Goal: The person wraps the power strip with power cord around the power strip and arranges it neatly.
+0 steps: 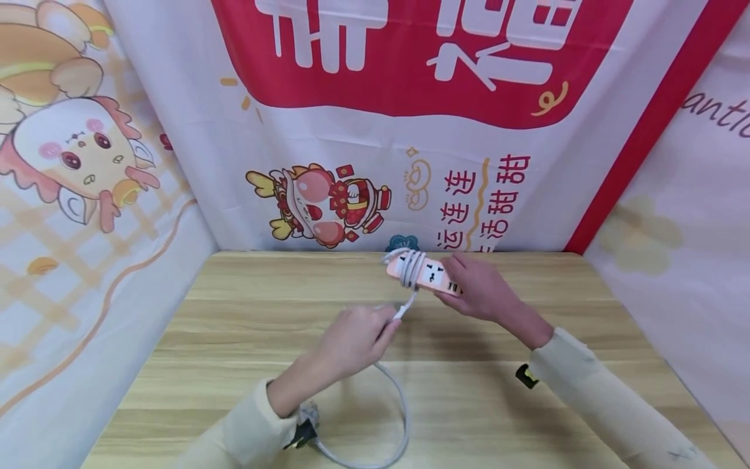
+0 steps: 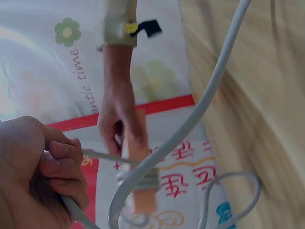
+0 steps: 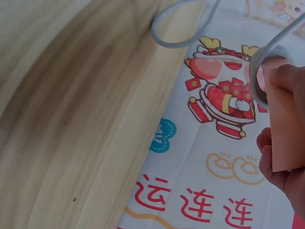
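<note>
A pink and white power strip [image 1: 432,274] is held up over the far part of the table by my right hand [image 1: 482,286], which grips its right end. Several turns of grey-white cord [image 1: 412,268] wrap round the strip's other half. My left hand [image 1: 357,339] grips the cord a short way below and left of the strip, and the piece between them runs straight. From that hand the rest of the cord hangs in a loop toward the near table, with its plug end [image 1: 308,412] by the left cuff. In the left wrist view the fingers [image 2: 64,164] curl round the cord.
The wooden table [image 1: 246,312] spans the lower view, its far edge against a white and red printed cloth [image 1: 351,130]. Patterned cloths hang at the left [image 1: 88,195] and right [image 1: 656,228]. Small black straps hang from both cuffs.
</note>
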Demonstrator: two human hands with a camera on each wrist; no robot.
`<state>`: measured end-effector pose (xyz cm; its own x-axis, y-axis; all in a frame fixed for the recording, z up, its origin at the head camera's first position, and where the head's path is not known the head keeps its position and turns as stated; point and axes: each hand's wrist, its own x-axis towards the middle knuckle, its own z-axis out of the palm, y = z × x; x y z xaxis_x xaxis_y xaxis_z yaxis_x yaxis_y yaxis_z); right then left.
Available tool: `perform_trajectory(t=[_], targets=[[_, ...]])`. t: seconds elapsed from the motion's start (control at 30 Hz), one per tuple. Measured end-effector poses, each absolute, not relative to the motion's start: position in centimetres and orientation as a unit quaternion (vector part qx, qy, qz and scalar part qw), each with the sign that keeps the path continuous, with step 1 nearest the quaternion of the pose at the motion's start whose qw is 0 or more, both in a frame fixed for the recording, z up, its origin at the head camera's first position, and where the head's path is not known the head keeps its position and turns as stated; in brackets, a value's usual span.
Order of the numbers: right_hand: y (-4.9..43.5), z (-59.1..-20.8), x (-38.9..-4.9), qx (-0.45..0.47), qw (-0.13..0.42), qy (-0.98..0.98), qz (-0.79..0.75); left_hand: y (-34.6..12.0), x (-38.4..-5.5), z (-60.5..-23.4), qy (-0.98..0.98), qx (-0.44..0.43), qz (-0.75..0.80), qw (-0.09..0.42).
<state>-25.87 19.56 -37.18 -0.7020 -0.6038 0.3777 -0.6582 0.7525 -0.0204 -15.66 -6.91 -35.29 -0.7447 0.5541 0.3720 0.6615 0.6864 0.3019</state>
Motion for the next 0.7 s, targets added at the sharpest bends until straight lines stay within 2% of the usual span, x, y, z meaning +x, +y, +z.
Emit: perform_trajectory(t=[0.27, 0.57, 0.7], targets=[[18.8, -39.4, -23.1, 0.390, 0.144, -0.908, 0.055, -8.1, -18.3, -32.7, -0.906, -0.348, -0.159, 0.181], [17.2, -39.7, -19.6, 0.462, 0.158, -0.871, 0.060, -8.1, -21.5, -31.2, -0.870, -0.442, -0.119, 0.181], [17.3, -38.9, -18.8, 0.466, 0.169, -0.866, 0.064, -8.4, -22.9, -31.1, -0.866, -0.459, -0.130, 0.150]])
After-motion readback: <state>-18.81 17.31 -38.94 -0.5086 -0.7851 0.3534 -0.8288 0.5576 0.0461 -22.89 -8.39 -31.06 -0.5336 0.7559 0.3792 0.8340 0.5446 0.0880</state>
